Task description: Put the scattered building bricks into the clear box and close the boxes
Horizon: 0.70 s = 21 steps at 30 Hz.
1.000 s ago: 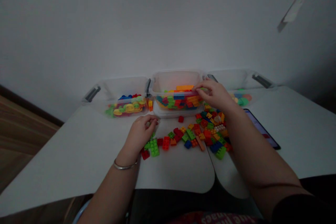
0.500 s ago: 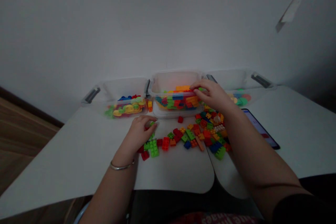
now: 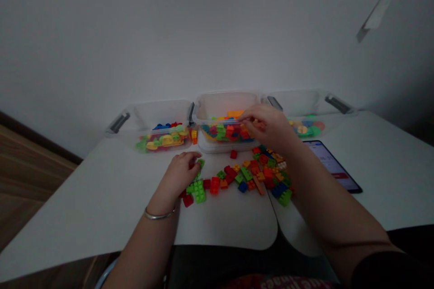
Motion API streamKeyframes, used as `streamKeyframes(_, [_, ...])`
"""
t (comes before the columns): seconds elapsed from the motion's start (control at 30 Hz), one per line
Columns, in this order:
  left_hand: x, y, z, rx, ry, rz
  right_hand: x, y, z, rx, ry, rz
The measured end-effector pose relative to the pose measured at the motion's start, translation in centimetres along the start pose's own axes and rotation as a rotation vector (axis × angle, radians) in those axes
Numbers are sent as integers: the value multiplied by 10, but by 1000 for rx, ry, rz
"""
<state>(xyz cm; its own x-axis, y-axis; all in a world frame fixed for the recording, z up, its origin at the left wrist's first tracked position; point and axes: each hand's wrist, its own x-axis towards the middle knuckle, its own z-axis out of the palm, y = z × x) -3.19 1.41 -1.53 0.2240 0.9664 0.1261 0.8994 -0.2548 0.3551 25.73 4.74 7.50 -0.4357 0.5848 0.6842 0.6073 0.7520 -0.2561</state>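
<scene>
Reaching over the middle clear plastic bin, our right hand hangs with its fingers curled down at the front of the bin, among the coloured bricks inside it. From this view, we cannot tell whether those fingers are closed on a brick or only hovering.

Our left hand lies low on the white table, with a metal bangle on its wrist. Its fingertips reach forward and to the right, to a green brick that stands tilted just in front of the middle bin. The brick's long axis runs roughly away from us, its far end leaning toward the bin. It sits just beyond a stacked green brick group, at the left end of the loose bricks spread over the table.

The left hand is clearly the nearer one, touching the brick, though we cannot tell whether it is firmly clenched. The right hand is well apart from it, up and across the spread. A tablet lies at the right, beside the right-hand bin, and a left-hand bin stands opposite.
</scene>
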Motion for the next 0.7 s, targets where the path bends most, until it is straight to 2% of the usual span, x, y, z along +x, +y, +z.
streamKeyframes(0.07, [0, 2, 0, 0, -2, 0, 0, -17, 3, 15, -228, 41])
streamKeyframes(0.17, [0, 3, -1, -5, 2, 7, -1, -33, 14, -119, -539, 136])
streamKeyframes(0.27, [0, 3, -1, -11, -3, 9, -3, -39, 28, -288, -701, 182])
streamKeyframes(0.47, [0, 5, -2, -36, -15, -6, -7, -35, 50, -445, -790, 206])
streamKeyframes(0.7, [-1, 7, -4, -40, -12, -6, -10, -31, 56, -436, -800, 192])
